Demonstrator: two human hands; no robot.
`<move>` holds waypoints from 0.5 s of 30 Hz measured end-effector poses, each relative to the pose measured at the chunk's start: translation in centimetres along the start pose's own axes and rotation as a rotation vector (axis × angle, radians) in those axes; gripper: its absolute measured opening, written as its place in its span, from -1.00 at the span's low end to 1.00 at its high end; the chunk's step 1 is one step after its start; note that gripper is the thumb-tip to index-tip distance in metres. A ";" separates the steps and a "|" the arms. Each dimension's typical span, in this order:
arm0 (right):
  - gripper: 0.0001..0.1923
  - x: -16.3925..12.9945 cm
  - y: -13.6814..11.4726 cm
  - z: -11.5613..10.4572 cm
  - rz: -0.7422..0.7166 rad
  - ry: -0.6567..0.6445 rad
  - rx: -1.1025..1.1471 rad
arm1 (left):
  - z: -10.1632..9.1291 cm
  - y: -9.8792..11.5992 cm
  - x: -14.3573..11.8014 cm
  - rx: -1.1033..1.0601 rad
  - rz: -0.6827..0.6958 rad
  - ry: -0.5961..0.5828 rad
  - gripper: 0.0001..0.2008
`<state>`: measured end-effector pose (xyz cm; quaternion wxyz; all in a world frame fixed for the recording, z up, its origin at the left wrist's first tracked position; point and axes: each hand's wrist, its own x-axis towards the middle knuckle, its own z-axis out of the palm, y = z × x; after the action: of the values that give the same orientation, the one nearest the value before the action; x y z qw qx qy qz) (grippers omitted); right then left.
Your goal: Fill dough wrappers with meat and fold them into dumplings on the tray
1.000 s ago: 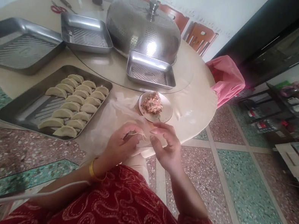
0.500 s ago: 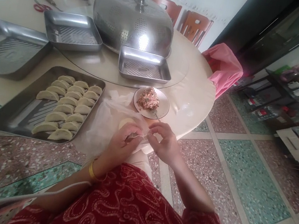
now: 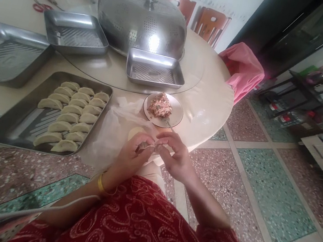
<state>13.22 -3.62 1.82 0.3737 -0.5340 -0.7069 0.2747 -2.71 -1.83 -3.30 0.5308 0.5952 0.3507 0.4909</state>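
Both the left hand (image 3: 130, 155) and right hand (image 3: 173, 158) pinch one small pale dough dumpling (image 3: 147, 147) over the round beige table's (image 3: 211, 104) near edge; squeezing too hard might split it.

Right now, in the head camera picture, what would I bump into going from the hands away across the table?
Hands pinching a dumpling → plate of filling → small steel tray → big steel dome cover → wooden chairs.

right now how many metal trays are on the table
4: one with dumplings near the left hand, one at the far left edge, one behind it, and a small one by the dome cover.
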 end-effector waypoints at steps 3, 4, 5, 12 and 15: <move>-0.87 -0.4 -0.3 0.2 -0.133 0.042 -0.144 | 0.1 0.2 0.0 -0.037 -0.041 0.000 -0.93; -0.84 -0.5 -0.3 0.2 -0.178 0.058 -0.197 | 0.1 0.2 0.0 -0.056 -0.056 -0.002 -0.92; -0.82 -0.6 -0.4 0.3 -0.213 0.075 -0.246 | 0.2 0.3 0.0 -0.077 -0.073 -0.006 -0.91; -0.86 -1.2 -0.3 0.9 -0.240 0.206 -0.306 | 0.5 1.0 -0.2 -0.072 -0.140 -0.008 -0.87; -0.83 -1.6 -0.1 1.2 -0.222 0.251 -0.293 | 0.7 1.2 -0.2 0.000 -0.083 -0.010 -0.87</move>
<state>12.37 -5.15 0.86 0.4050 -0.5315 -0.7417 0.0576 -2.26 -2.47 -2.11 0.5524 0.5828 0.3724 0.4653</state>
